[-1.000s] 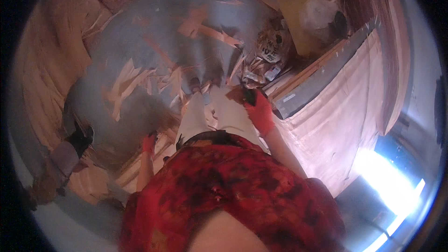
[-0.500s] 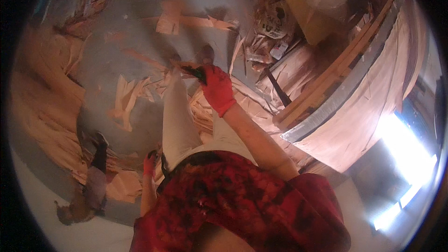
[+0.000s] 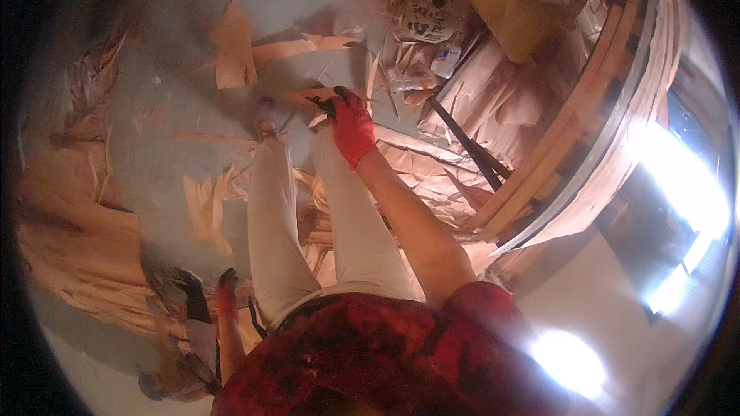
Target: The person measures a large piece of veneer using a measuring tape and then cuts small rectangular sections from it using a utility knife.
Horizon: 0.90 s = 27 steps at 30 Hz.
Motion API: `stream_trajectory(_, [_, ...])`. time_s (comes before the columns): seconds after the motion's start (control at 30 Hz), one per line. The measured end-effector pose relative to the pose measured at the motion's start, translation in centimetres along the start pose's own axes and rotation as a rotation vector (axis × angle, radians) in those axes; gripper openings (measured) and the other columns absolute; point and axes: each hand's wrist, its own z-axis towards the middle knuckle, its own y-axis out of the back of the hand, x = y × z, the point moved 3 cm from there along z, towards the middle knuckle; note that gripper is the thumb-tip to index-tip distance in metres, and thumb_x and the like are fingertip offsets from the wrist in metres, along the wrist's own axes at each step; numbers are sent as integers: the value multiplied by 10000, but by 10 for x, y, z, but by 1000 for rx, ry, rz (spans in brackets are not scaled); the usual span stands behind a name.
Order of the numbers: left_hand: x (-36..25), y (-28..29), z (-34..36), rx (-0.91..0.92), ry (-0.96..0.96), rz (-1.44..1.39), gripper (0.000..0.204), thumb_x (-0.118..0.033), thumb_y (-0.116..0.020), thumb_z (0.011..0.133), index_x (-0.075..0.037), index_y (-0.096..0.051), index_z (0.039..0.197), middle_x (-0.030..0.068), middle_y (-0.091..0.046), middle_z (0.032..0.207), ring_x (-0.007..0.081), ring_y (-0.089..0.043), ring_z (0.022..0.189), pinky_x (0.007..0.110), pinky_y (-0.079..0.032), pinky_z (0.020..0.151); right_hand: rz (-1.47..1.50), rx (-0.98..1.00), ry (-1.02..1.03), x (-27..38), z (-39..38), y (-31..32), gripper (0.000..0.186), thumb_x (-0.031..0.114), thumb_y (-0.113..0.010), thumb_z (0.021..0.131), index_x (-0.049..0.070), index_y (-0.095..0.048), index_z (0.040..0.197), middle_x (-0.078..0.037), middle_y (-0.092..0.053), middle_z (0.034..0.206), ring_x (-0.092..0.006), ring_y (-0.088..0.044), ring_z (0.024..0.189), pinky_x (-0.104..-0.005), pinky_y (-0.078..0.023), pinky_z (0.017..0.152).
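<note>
My right hand (image 3: 351, 129), in a red glove with dark fingers, reaches out ahead of my legs. Its fingers are closed around a thin strip of wood veneer (image 3: 297, 96), which pokes out past the fingertips. Pale trousers cover my legs (image 3: 276, 216), and the floor around my feet is littered with veneer scraps. Low at my left side hangs my left hand (image 3: 227, 291), also gloved in red with dark fingertips. It is small and dim in the picture, so its grip is unclear.
Torn veneer pieces (image 3: 206, 212) and a flat sheet (image 3: 233, 48) lie on the grey floor. To the right runs a long stack of boards (image 3: 566, 127), with dark bars (image 3: 470, 142) beside it. A printed sack (image 3: 428, 11) lies beyond. Another person (image 3: 179, 366) is at lower left.
My view has shifted, so the floor scraps appear further left. My right hand has moved forward over the floor with the veneer strip. My left hand still hangs at my side.
</note>
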Motion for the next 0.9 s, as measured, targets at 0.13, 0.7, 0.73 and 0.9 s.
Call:
stream_trajectory(0.13, [3,17,8,49,124,-130,384,-203,-579,1023,20,-605,1334,120,-655,1307,238,-627,1178,375,-495,1024,16,19,-164,1,-8,15,383,187,-666,892,108,-581,1258,-184,-563,1382,-423,-516,1280,-495,-475,1012])
stream_trajectory(0.7, [-14,20,46,219,35,-157,410,-215,-586,1022,13,-570,1363,122,-629,1337,233,-612,1205,374,-492,1034,770,29,-860,-2,-70,8,355,232,-697,907,116,-579,1222,-79,-646,791,-173,-613,582,-330,-494,537])
stream_trajectory(0.73, [-6,26,44,277,41,-200,408,-213,-581,1025,12,-569,1366,123,-629,1338,232,-610,1207,376,-490,1035,734,38,-847,-1,-73,9,355,234,-694,911,119,-581,1227,-82,-655,800,-178,-619,592,-337,-498,543])
stream_trajectory(0.9, [6,19,43,107,114,8,492,-340,-622,991,-42,-586,1381,159,-635,1342,260,-644,1160,384,-518,988,606,61,-837,-19,-72,3,373,247,-697,913,133,-610,1258,-45,-684,818,-139,-611,615,-327,-497,547])
